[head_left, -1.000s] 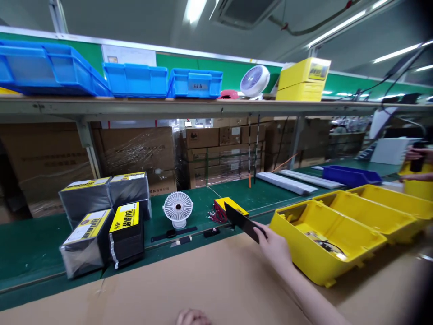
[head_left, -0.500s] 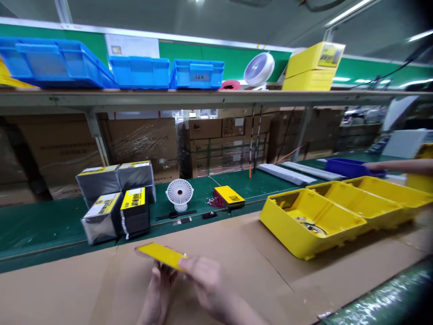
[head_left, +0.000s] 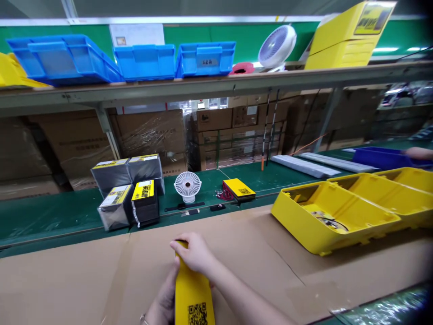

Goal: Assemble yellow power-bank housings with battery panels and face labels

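Note:
A long yellow card stack [head_left: 192,291] with a QR code on its near end is between my two hands, above the cardboard-covered bench. My left hand [head_left: 167,289] is wrapped round its left side, and some fingertips show at the right edge. My right hand [head_left: 192,253] grips the far end, thumb and fingers closed over it. Beyond, a yellow-topped stack [head_left: 239,188] lies beside some red cords [head_left: 225,194]. A small white fan [head_left: 188,185] stands to the left of it.
Wrapped grey and black packs [head_left: 145,203] stand at the left. Yellow housings [head_left: 304,221] are lined up at the right, one with wiring inside. Another person's hand [head_left: 417,153] touches a dark blue bin [head_left: 375,158]. Blue bins [head_left: 206,61] sit on the shelf above.
The yellow item has turned from lying crosswise to pointing towards me, its QR code now showing. My right hand has moved to its far end. The view has shifted, and the other person's hand shows less.

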Action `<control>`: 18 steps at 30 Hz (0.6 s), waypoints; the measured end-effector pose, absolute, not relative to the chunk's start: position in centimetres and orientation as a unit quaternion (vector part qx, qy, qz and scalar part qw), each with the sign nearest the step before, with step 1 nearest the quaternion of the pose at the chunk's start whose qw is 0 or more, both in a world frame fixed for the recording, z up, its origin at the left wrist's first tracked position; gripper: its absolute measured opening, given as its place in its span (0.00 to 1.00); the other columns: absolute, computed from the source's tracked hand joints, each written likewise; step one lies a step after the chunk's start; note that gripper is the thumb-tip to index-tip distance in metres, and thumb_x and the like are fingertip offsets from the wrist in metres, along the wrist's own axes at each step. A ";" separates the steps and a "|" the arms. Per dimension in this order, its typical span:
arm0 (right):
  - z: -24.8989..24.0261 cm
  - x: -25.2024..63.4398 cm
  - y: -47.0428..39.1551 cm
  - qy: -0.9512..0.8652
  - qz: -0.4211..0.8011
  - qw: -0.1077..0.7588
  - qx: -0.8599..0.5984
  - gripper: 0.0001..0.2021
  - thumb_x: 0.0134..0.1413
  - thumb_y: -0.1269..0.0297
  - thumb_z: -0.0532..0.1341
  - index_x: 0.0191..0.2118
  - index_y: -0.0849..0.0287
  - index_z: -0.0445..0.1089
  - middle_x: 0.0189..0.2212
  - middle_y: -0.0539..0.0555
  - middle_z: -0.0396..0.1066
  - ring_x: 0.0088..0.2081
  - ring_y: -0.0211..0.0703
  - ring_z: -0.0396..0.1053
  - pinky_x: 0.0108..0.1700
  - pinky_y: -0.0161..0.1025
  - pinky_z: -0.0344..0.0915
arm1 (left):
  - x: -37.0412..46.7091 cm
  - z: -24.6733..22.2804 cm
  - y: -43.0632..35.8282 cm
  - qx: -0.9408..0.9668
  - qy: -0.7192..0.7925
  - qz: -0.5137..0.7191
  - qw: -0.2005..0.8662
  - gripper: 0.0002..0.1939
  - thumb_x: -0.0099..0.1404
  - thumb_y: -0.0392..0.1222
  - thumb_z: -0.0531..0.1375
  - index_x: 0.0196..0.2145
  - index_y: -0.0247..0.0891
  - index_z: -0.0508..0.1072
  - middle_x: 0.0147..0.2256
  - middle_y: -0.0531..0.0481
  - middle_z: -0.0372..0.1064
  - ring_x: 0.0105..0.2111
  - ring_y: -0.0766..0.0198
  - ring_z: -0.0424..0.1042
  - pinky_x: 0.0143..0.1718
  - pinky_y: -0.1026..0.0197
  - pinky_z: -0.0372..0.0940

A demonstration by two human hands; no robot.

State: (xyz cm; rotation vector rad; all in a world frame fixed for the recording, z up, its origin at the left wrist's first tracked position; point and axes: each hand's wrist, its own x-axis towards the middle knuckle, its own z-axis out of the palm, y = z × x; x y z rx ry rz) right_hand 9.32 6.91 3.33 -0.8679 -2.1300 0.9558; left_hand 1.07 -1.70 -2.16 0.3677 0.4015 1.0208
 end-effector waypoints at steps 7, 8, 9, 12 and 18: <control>1.1 11.1 6.1 -0.851 0.308 0.320 -0.280 0.24 0.59 0.71 0.50 0.61 0.53 0.57 0.61 0.51 0.52 0.62 0.46 0.47 0.64 0.48 0.44 | 0.5 -1.8 -1.0 0.144 0.182 0.521 0.821 0.37 0.58 0.67 0.50 0.51 0.34 0.69 0.44 0.38 0.72 0.49 0.45 0.68 0.54 0.46 0.56; 1.0 12.0 5.7 -0.874 0.281 0.302 -0.257 0.27 0.57 0.74 0.50 0.62 0.50 0.54 0.63 0.49 0.47 0.64 0.46 0.42 0.65 0.51 0.39 | 0.4 -1.7 -1.0 0.144 0.177 0.520 0.823 0.37 0.58 0.68 0.50 0.52 0.34 0.69 0.45 0.38 0.72 0.49 0.45 0.67 0.54 0.46 0.55; 0.9 13.0 5.4 -0.895 0.258 0.280 -0.234 0.28 0.56 0.75 0.50 0.61 0.47 0.55 0.63 0.46 0.47 0.64 0.46 0.41 0.65 0.54 0.36 | 0.3 -1.6 -1.0 0.142 0.171 0.518 0.826 0.38 0.58 0.69 0.49 0.52 0.34 0.68 0.46 0.38 0.71 0.50 0.45 0.66 0.55 0.46 0.55; 0.6 17.3 4.4 -0.915 0.243 0.238 -0.216 0.24 0.55 0.75 0.52 0.53 0.42 0.66 0.55 0.45 0.63 0.60 0.47 0.53 0.64 0.60 0.35 | 0.2 -1.8 -1.1 0.136 0.154 0.531 0.822 0.42 0.58 0.69 0.46 0.52 0.28 0.68 0.48 0.34 0.68 0.52 0.44 0.64 0.56 0.47 0.53; 0.3 33.0 5.1 -0.781 0.299 0.317 -0.448 0.14 0.52 0.50 0.58 0.35 0.50 0.77 0.36 0.57 0.75 0.40 0.54 0.72 0.46 0.50 0.69 | -0.8 -3.6 -0.6 0.090 0.195 0.627 0.749 0.38 0.60 0.63 0.51 0.55 0.25 0.64 0.53 0.28 0.63 0.53 0.39 0.63 0.56 0.41 0.52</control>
